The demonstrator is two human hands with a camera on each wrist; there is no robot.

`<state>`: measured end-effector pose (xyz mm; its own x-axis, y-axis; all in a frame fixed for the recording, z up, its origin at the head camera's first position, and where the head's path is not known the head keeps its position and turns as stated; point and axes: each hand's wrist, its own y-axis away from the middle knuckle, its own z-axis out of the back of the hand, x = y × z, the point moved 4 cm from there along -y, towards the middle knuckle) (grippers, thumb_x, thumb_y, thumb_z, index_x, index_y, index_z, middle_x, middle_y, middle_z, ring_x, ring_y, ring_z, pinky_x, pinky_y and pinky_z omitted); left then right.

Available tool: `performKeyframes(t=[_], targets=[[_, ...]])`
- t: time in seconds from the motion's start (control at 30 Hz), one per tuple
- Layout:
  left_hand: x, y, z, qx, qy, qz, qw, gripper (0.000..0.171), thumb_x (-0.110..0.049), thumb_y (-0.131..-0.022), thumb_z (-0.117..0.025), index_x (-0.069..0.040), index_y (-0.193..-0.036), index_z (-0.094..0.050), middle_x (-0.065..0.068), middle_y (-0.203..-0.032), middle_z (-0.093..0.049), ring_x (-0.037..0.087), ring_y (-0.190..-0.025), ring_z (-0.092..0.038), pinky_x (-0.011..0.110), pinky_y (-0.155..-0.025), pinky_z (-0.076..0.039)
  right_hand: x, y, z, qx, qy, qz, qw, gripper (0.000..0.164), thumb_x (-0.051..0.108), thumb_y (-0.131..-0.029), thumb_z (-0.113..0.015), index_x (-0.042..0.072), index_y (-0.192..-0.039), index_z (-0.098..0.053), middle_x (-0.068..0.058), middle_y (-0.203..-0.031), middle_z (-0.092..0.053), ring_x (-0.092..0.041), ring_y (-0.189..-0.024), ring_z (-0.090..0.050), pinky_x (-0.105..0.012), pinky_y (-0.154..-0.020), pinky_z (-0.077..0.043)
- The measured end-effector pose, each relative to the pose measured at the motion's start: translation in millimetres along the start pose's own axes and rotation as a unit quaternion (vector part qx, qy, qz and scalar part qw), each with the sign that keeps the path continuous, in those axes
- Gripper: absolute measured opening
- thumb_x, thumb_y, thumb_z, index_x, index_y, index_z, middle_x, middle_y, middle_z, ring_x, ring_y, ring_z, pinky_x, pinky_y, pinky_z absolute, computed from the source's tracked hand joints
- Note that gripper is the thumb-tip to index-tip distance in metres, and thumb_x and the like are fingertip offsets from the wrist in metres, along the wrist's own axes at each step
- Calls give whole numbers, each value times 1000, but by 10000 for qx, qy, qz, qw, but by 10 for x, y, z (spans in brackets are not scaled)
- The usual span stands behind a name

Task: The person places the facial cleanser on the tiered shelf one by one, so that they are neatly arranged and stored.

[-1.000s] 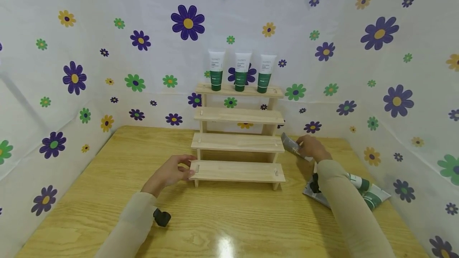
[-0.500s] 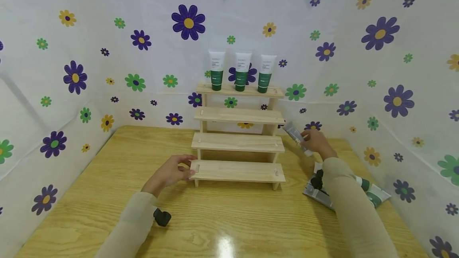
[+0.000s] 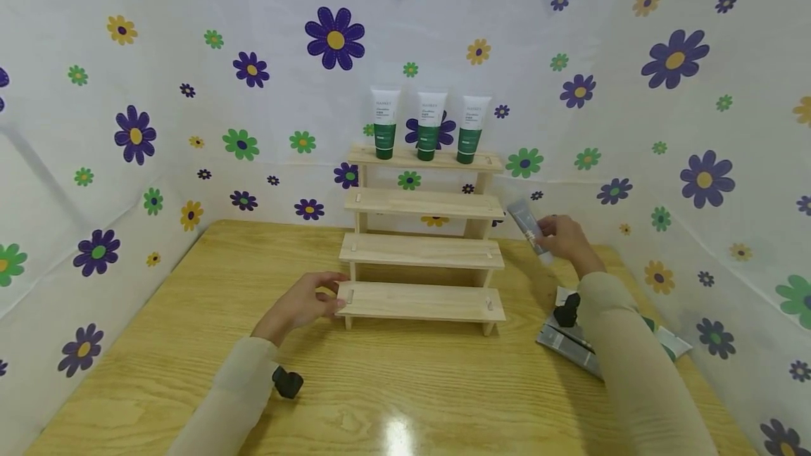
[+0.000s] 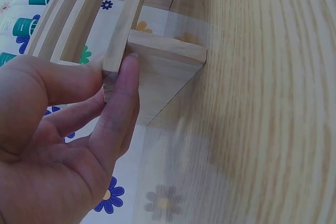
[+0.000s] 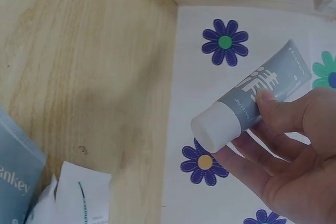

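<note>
In the head view a four-tier wooden shelf (image 3: 422,300) stands mid-table, with three white-and-green tubes (image 3: 431,118) upright in a row on its top tier. My left hand (image 3: 308,307) pinches the left end of the lowest board; the left wrist view shows thumb and fingers on both faces of that board (image 4: 119,38). To the right of the shelf, my right hand (image 3: 566,238) holds a grey tube with a white cap (image 5: 252,92). The tube is tilted, cap end down, clear of the table. Thumb and fingers grip its middle.
More tubes lie in a pile at the right of the table (image 3: 405,385), among them a grey tube (image 3: 572,351) and a white-and-green one (image 3: 673,342); my right forearm partly covers them. Flower-printed sheets (image 3: 266,104) enclose the back and sides.
My right hand has lifted the grey tube off the table and turned it more upright. The left hand keeps its grip on the shelf.
</note>
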<state>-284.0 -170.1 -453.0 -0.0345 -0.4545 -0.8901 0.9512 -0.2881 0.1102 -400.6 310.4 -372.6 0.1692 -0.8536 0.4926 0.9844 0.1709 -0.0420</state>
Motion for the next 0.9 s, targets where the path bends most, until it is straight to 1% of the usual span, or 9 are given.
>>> performKeyframes(t=[0.1, 0.23, 0.43, 0.5, 0.67, 0.9], targets=[[0, 4, -7, 11, -2, 13, 10000, 50, -4, -99, -67, -1, -146, -53, 24, -129, -58, 18, -92, -69, 36, -82, -64, 40, 13, 44, -77, -187, -9, 9998, 45, 7, -99, -62, -19, -134, -52, -42, -127, -60, -51, -109, -66, -56, -92, -59], [1, -1, -7, -9, -35, 54, 10000, 50, -3, -98, -67, -1, -146, -53, 23, -129, -58, 18, -92, -69, 36, -83, -64, 109, 31, 103, -362, -499, -97, 9980, 45, 7, -101, -61, -18, -137, -50, -43, -130, -58, -53, -113, -65, -58, -94, -59], [3, -11, -10, 21, -48, 30, 10000, 50, -3, -98, -67, -1, -146, -53, 23, -129, -58, 18, -92, -69, 36, -82, -64, 208, 62, 167, -858, -1043, -208, 9906, 47, 6, -102, -59, -14, -143, -48, -41, -134, -57, -53, -118, -63, -60, -97, -57], [3, -11, -14, 36, -29, 15, 10000, 50, -2, -98, -67, 0, -146, -53, 24, -128, -58, 18, -90, -69, 36, -82, -64, 239, 71, 191, -1012, -1157, -253, 9878, 47, 7, -103, -59, -12, -144, -48, -39, -136, -57, -52, -120, -63, -59, -97, -57], [10, -9, -13, 43, -44, 11, 10000, 50, -1, -98, -66, 1, -146, -52, 24, -128, -57, 18, -89, -68, 37, -82, -64, 322, 83, 248, -1206, -1357, -453, 9823, 48, 10, -103, -59, -7, -147, -49, -33, -142, -57, -48, -123, -62, -56, -97, -58], [21, -23, 4, 69, -31, 16, 10000, 50, -3, -99, -66, 0, -147, -52, 25, -129, -57, 20, -94, -69, 38, -83, -64, 477, 59, 331, -1385, -1397, -406, 9796, 48, 14, -104, -60, -2, -148, -50, -30, -144, -58, -46, -125, -62, -57, -101, -56]])
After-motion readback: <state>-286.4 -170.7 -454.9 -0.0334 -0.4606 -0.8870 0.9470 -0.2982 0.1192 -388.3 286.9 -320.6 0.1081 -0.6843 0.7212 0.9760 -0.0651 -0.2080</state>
